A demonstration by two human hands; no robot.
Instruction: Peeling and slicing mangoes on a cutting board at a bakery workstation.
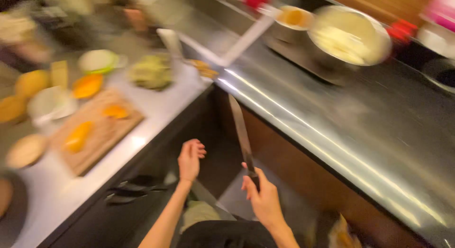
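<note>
Both forearms bare, no sleeves in view, no watch or rings visible through the motion blur. Left hand (190,159) and right hand (263,200) ungloved. Dark, black-looking garment at the torso, pale greenish fabric just beside it.

Right hand (265,198) grips knife (241,129), blade up (frame blurred); left hand (189,159) empty, apart.

The single head-worn camera is looking steeply down from above into the corner where a pale counter (156,106) is meeting a steel counter (360,129). It is sitting close over the person's own forearms at the bottom edge, and the whole frame is smearing with motion blur.
</note>
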